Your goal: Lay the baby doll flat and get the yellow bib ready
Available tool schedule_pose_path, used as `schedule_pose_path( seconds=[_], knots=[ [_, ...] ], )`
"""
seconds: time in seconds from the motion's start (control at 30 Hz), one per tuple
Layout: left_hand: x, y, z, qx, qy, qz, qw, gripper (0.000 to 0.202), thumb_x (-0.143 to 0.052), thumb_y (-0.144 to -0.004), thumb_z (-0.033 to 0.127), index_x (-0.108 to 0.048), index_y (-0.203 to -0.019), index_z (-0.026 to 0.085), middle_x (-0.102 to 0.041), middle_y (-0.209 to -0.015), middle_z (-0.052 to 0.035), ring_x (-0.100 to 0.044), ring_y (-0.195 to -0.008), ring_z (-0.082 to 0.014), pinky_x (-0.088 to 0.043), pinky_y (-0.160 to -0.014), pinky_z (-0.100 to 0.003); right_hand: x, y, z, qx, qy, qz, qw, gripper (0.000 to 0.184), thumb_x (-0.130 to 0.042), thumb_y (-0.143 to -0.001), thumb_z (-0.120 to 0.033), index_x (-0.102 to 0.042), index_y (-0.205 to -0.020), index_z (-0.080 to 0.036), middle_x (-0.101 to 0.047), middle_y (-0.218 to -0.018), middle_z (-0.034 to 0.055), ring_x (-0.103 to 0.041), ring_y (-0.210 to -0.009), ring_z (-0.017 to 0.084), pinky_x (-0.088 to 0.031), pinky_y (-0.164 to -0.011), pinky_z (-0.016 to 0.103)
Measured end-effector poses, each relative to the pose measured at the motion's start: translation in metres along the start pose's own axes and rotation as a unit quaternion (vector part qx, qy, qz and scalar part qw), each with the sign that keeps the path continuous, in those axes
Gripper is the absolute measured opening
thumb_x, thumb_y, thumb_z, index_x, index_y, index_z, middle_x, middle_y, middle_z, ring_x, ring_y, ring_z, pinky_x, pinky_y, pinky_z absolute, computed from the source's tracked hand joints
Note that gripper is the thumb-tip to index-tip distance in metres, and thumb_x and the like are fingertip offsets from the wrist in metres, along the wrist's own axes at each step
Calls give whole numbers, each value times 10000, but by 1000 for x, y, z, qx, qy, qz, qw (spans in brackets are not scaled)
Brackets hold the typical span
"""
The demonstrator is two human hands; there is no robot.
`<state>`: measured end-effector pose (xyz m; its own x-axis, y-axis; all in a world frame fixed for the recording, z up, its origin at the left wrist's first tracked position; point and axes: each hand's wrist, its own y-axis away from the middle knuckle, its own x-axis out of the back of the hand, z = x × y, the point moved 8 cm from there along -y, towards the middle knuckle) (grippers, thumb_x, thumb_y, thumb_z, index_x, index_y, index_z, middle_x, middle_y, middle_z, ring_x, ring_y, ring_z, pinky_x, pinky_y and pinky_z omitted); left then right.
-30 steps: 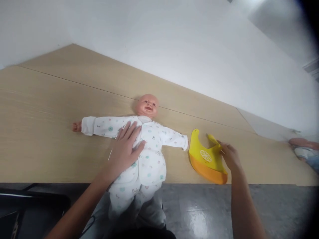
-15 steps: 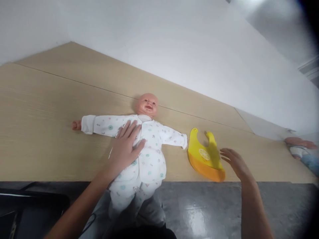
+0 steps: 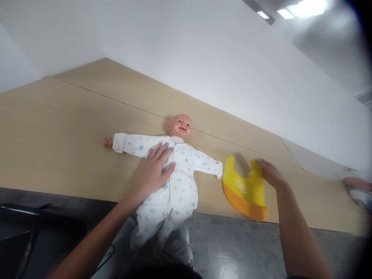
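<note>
A baby doll in a white printed sleepsuit lies face up on the pale wooden table. Its arms are spread and its legs hang over the near edge. My left hand lies flat on the doll's chest with the fingers spread. To the doll's right, a yellow bib with an orange pocket lies flat near the table edge. My right hand is at the bib's upper right strap, fingers curled over the strap end.
A white wall rises behind the table. Another doll lies at the far right edge of the table, partly cut off. Grey glossy floor shows below the table edge, and a dark object sits at lower left.
My right hand let go of the bib's edge, lifted off open, then came back down on the bib's right strap. The view shifted slightly. My left hand stayed on the doll.
</note>
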<state>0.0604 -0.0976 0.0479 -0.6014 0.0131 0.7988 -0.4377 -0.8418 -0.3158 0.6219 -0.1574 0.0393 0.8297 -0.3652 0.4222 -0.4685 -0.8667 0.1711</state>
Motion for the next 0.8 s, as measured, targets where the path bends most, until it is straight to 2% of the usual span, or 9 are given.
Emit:
schedule_pose_path(
  seconds=[0.07,0.13,0.23,0.3,0.43,0.53,0.63,0.7,0.8],
  knots=[
    [0,2,-1,0,5,-4,1000,564,-378,-1051,480,-441,-1541,207,-309,-1666,-26,-182,-1577,-218,-246,-1286,-451,-2,2,-15,9,-100,-7,995,434,-921,-659,-463,-632,-843,-198,-662,-981,104,-635,-844,247,-515,-639,273],
    [1,3,-1,4,13,-5,1000,557,-379,-1053,470,-445,-1537,204,-315,-1664,-27,-181,-1577,-216,-240,-1288,-451,-2,9,-29,35,-142,-23,989,455,-950,-668,-475,-634,-849,-202,-655,-1146,149,-634,-1061,324,-570,-839,356],
    [2,4,0,6,23,-4,1000,557,-386,-1053,466,-448,-1532,190,-320,-1662,-35,-180,-1577,-218,-226,-1292,-459,-10,25,-31,31,-59,-98,993,500,-911,-779,-567,-670,-1012,-196,-595,-1307,172,-559,-1234,374,-510,-1048,487],
    [2,4,0,6,27,-1,1000,559,-395,-1051,463,-452,-1530,181,-322,-1661,-38,-182,-1576,-226,-219,-1294,-467,-6,33,-20,9,35,-103,994,624,-880,-769,-659,-651,-1141,-213,-551,-1380,153,-510,-1294,376,-465,-1098,527],
    [1,4,-1,14,31,-4,999,559,-406,-1046,457,-464,-1523,171,-332,-1656,-44,-189,-1573,-237,-213,-1293,-476,8,45,5,-22,211,-41,976,838,-783,-654,-799,-605,-1223,-209,-507,-1427,168,-466,-1313,414,-411,-1113,567],
    [-1,4,-2,16,35,-8,999,568,-396,-1047,469,-452,-1534,181,-320,-1662,-39,-179,-1575,-237,-210,-1291,-481,-12,57,14,-5,271,-115,956,867,-754,-690,-751,-549,-1339,-214,-471,-1469,159,-438,-1346,395,-403,-1119,512],
    [-1,5,-3,19,41,2,999,561,-396,-1048,469,-452,-1533,194,-321,-1661,-36,-177,-1575,-237,-205,-1290,-482,-33,64,21,41,312,-168,934,935,-808,-683,-663,-471,-1442,-235,-493,-1454,123,-512,-1277,351,-465,-1049,436],
    [0,6,-3,21,45,6,999,551,-399,-1047,464,-459,-1525,197,-331,-1657,-35,-180,-1574,-238,-200,-1290,-483,-35,61,26,64,348,-137,925,895,-774,-678,-659,-516,-1408,-210,-564,-1373,107,-577,-1183,334,-493,-991,409],
    [1,8,-3,20,50,7,998,541,-406,-1044,458,-469,-1514,196,-348,-1648,-39,-195,-1570,-249,-205,-1285,-489,-20,56,27,66,389,-12,919,778,-509,-671,-710,-659,-1204,-163,-659,-1200,114,-623,-1079,357,-518,-877,429]
  ],
)
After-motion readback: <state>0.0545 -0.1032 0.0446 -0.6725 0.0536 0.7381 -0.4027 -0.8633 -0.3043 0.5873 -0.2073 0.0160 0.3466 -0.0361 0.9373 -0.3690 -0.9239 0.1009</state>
